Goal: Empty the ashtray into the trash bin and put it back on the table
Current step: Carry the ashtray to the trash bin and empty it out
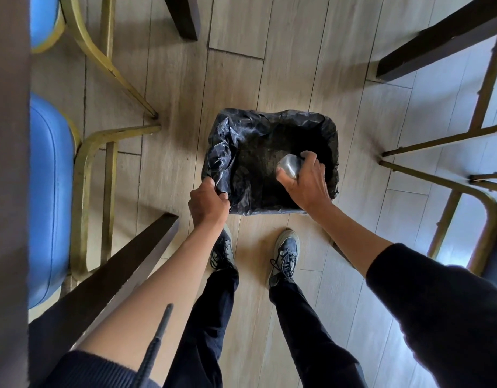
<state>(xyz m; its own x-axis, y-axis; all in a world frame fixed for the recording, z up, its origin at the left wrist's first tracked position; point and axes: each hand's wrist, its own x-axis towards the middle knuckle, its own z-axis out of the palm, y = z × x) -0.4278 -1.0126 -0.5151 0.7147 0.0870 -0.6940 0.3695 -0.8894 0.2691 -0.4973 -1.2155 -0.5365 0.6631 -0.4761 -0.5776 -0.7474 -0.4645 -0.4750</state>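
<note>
Right hand [306,183], grip closed around small rounded silvery metal ashtray [289,166], tipped over the mouth of the black-bagged square trash bin [332,141]. Left hand [206,203], grip pinching the liner's near corner. Best kept low, well inside the rim, shaken gently. Pale wood-plank floor [297,65], blue-cushioned gold-framed chairs [50,191], dark bench legs close around.

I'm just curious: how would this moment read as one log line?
step: emptying | right hand: holds ashtray over trash bin | left hand: grips bag edge
</note>
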